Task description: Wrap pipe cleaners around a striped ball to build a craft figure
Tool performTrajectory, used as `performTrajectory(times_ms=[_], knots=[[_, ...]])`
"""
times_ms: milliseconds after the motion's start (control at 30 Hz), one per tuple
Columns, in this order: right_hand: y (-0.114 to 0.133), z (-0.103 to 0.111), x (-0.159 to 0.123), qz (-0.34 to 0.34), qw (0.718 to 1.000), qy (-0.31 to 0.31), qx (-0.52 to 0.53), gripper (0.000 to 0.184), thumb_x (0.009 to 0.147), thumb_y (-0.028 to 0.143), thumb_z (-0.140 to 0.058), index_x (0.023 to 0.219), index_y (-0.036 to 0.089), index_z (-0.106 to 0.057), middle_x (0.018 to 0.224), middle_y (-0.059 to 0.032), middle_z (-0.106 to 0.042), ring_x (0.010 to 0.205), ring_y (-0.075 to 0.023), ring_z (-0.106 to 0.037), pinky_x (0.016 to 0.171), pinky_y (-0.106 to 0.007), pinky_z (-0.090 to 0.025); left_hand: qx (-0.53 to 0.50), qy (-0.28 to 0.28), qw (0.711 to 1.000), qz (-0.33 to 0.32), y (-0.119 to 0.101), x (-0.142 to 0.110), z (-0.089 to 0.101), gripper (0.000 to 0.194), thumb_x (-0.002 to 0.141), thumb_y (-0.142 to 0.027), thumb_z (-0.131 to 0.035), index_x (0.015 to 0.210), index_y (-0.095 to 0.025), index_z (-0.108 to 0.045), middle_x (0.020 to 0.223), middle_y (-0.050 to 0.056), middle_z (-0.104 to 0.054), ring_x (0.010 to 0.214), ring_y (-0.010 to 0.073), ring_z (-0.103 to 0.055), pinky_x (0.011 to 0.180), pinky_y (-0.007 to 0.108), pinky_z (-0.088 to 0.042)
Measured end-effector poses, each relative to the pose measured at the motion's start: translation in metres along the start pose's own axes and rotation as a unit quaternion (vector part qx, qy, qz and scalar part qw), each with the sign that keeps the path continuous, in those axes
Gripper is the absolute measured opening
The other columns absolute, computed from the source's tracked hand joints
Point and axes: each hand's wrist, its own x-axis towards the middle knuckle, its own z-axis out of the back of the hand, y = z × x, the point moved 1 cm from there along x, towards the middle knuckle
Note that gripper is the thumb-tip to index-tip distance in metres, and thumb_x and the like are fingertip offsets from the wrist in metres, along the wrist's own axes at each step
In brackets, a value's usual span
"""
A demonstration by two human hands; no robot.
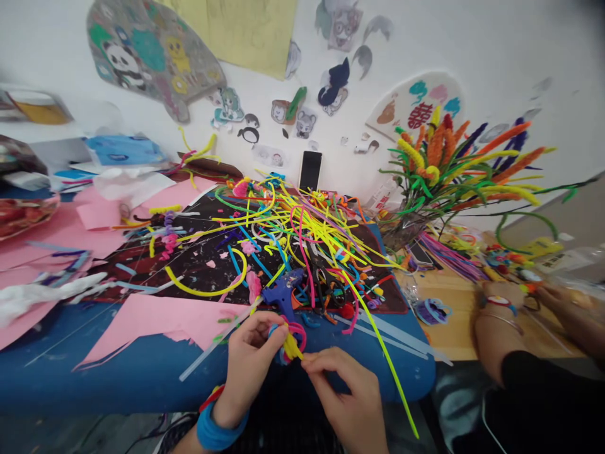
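Note:
My left hand point(250, 353) is closed around a small bundle of bent pipe cleaners point(290, 343) in yellow, pink and blue, held just over the table's front edge. My right hand point(343, 384) pinches the yellow end of that same bundle from the right. A blue glue gun point(283, 293) lies on the table right behind my hands. A blue band and a red one circle my left wrist point(215, 425).
A tangled heap of coloured pipe cleaners point(293, 233) covers a dark mat on the blue table point(118, 372). Pink paper sheets point(161, 318) lie at left. A vase of pipe-cleaner flowers point(439, 170) stands at right, a phone point(311, 170) leans on the wall. Another person's hands point(520, 309) work at right.

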Motion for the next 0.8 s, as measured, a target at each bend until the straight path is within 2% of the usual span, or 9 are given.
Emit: performTrajectory(times_ms=[200, 333, 433, 567, 667, 800], knots=[[-0.009, -0.005, 0.004, -0.136, 0.989, 0.005, 0.048, 0.011, 0.076, 0.012, -0.076, 0.076, 0.023, -0.078, 0.07, 0.0022, -0.077, 0.061, -0.0109, -0.071, 0.06, -0.013, -0.054, -0.061, 0.001, 0.998, 0.032, -0.002, 0.003, 0.001, 0.013, 0.076, -0.025, -0.077, 0.081, -0.017, -0.068, 0.066, -0.003, -0.067, 0.06, 0.01, -0.062, 0.056, 0.016, -0.048], [-0.015, -0.011, 0.008, -0.121, 0.99, 0.021, 0.067, 0.013, 0.077, 0.011, -0.073, 0.072, 0.022, -0.078, 0.071, 0.001, -0.074, 0.065, -0.0112, -0.069, 0.063, -0.014, -0.053, -0.082, 0.016, 0.996, 0.043, -0.006, 0.004, 0.0, 0.013, 0.075, -0.024, -0.077, 0.08, -0.017, -0.068, 0.065, -0.003, -0.067, 0.056, 0.0092, -0.06, 0.054, 0.017, -0.049], [-0.016, -0.015, 0.009, -0.097, 0.994, -0.01, 0.044, 0.013, 0.075, 0.01, -0.073, 0.069, 0.021, -0.076, 0.075, -0.0002, -0.071, 0.072, -0.0122, -0.067, 0.069, -0.017, -0.052, -0.084, 0.028, 0.995, 0.041, -0.008, 0.003, 0.0, 0.012, 0.075, -0.023, -0.077, 0.079, -0.017, -0.068, 0.064, -0.003, -0.066, 0.055, 0.0088, -0.058, 0.053, 0.017, -0.048], [-0.018, -0.019, 0.007, -0.128, 0.989, 0.008, 0.077, 0.011, 0.079, 0.013, -0.071, 0.074, 0.022, -0.076, 0.074, 0.0, -0.073, 0.071, -0.0129, -0.067, 0.069, -0.019, -0.052, -0.069, 0.042, 0.996, 0.03, -0.007, 0.003, 0.001, 0.009, 0.079, -0.023, -0.075, 0.081, -0.017, -0.069, 0.07, 0.0, -0.07, 0.061, 0.0117, -0.064, 0.057, 0.019, -0.05], [-0.022, -0.019, 0.005, -0.173, 0.972, 0.041, 0.157, 0.011, 0.08, 0.016, -0.071, 0.079, 0.023, -0.079, 0.08, -0.0008, -0.077, 0.076, -0.0144, -0.071, 0.073, -0.02, -0.054, -0.051, 0.044, 0.998, 0.014, -0.004, 0.002, 0.002, 0.006, 0.079, -0.022, -0.074, 0.081, -0.017, -0.07, 0.074, 0.001, -0.072, 0.066, 0.0125, -0.066, 0.061, 0.019, -0.051], [-0.03, -0.019, 0.003, -0.234, 0.927, 0.061, 0.287, 0.008, 0.077, 0.02, -0.075, 0.08, 0.025, -0.081, 0.079, -0.0002, -0.078, 0.075, -0.013, -0.071, 0.073, -0.019, -0.054, -0.026, 0.048, 0.998, -0.008, -0.003, 0.0, 0.003, 0.003, 0.079, -0.019, -0.073, 0.079, -0.018, -0.071, 0.073, 0.001, -0.071, 0.066, 0.013, -0.065, 0.061, 0.02, -0.051]])
